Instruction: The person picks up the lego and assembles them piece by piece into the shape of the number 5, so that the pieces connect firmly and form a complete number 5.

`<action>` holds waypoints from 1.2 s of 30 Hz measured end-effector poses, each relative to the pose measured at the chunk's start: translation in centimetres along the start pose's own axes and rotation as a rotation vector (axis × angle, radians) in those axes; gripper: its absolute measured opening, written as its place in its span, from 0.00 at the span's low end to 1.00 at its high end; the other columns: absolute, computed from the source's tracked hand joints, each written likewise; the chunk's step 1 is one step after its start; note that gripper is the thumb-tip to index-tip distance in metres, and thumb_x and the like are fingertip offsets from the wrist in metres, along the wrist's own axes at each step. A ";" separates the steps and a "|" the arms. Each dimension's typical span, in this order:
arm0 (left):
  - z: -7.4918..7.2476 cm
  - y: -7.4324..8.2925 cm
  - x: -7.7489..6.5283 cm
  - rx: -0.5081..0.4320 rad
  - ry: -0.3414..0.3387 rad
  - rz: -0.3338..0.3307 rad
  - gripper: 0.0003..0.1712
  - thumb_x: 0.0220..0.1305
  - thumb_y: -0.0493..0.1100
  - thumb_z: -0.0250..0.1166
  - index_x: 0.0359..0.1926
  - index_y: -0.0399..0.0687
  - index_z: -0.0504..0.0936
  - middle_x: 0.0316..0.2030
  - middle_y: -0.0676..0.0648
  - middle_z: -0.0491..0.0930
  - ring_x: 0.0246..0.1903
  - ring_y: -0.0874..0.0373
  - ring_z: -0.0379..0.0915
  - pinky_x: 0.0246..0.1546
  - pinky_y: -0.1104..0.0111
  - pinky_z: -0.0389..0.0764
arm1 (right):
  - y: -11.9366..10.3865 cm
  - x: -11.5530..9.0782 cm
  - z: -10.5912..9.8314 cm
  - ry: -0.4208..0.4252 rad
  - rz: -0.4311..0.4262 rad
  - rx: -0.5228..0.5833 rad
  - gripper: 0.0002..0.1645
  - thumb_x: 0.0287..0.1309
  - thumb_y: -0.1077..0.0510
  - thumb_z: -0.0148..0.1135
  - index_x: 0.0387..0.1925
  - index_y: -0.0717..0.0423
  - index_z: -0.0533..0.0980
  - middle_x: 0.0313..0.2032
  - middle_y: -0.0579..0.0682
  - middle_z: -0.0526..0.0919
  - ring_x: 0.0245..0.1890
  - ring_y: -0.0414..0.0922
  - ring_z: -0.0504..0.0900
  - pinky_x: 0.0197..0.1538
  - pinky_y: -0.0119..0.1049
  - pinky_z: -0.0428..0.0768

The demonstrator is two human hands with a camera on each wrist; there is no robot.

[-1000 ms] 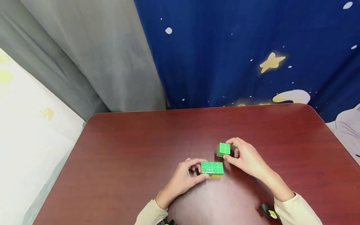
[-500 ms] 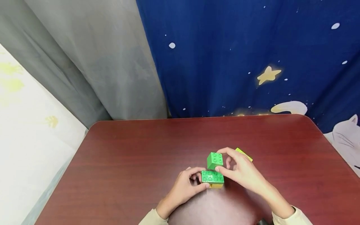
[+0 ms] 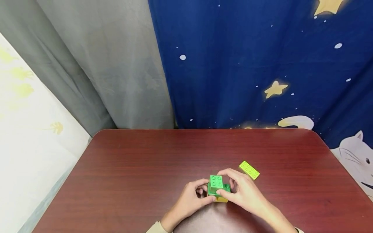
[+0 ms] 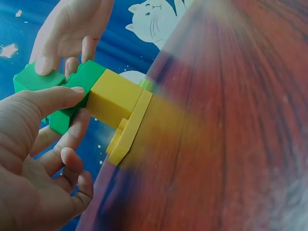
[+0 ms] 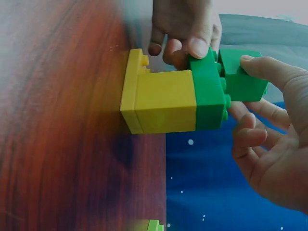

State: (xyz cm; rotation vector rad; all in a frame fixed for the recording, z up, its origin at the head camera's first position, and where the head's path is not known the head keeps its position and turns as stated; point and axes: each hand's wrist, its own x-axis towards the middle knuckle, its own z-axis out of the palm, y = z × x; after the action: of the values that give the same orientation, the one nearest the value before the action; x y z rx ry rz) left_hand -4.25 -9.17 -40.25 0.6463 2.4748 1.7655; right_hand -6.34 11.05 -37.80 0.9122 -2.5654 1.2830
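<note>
Pinching a small green four-stud brick (image 3: 216, 182) between thumb and fingers, the right hand (image 3: 247, 191) holds it over the left part of a longer green eight-stud brick (image 5: 207, 91); whether it is seated on the studs cannot be told. Thumb and fingers of the left hand (image 3: 192, 197) grip the longer brick's left end. Under that brick sits a yellow brick (image 5: 166, 101), on a thin yellow base plate (image 5: 127, 96) at the dark red wooden table (image 3: 145, 161). The right hand partly covers the stack's right end in the head view. Just beyond its knuckles a lime eight-stud plate (image 3: 249, 170) lies askew, apart from the stack. Behind the table hang a grey curtain (image 3: 125, 64) and a blue starry curtain (image 3: 233, 64) with a white cat print (image 3: 354, 152) at the right; a white patterned cloth (image 3: 35, 129) flanks the left edge.
</note>
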 end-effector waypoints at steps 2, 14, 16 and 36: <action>-0.2 0.9 -0.1 -0.004 -0.005 0.001 0.18 0.47 0.30 0.70 0.43 0.36 0.80 0.22 0.41 0.76 0.21 0.52 0.64 0.24 0.77 0.63 | 0.0 -0.1 0.2 0.019 -0.020 -0.028 0.22 0.44 0.51 0.73 0.43 0.38 0.75 0.22 0.37 0.70 0.19 0.33 0.66 0.21 0.25 0.65; -0.2 1.3 0.1 -0.047 -0.002 -0.004 0.18 0.47 0.30 0.70 0.42 0.37 0.81 0.20 0.46 0.74 0.19 0.65 0.61 0.22 0.78 0.63 | 0.2 -0.1 0.4 0.031 -0.089 -0.039 0.22 0.44 0.50 0.73 0.44 0.37 0.76 0.25 0.34 0.72 0.18 0.30 0.62 0.20 0.23 0.62; -0.2 1.4 0.2 -0.065 -0.004 -0.020 0.17 0.46 0.29 0.70 0.42 0.37 0.81 0.20 0.49 0.72 0.19 0.67 0.60 0.21 0.79 0.62 | 0.2 0.0 0.4 0.025 -0.091 -0.037 0.22 0.44 0.50 0.73 0.44 0.37 0.76 0.25 0.34 0.72 0.18 0.29 0.61 0.20 0.23 0.62; -0.3 1.5 -0.1 -0.089 -0.008 -0.064 0.16 0.45 0.30 0.71 0.39 0.35 0.81 0.18 0.51 0.70 0.19 0.69 0.60 0.22 0.79 0.62 | 0.0 0.8 0.2 -0.040 -0.210 -0.097 0.26 0.35 0.57 0.75 0.41 0.44 0.78 0.36 0.32 0.78 0.32 0.36 0.72 0.32 0.27 0.70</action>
State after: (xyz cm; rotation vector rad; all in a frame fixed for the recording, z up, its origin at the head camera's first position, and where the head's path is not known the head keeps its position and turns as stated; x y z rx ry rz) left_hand -3.75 -9.10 -38.80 0.5608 2.3680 1.8332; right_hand -6.97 10.54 -37.62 1.1614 -2.4575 1.0845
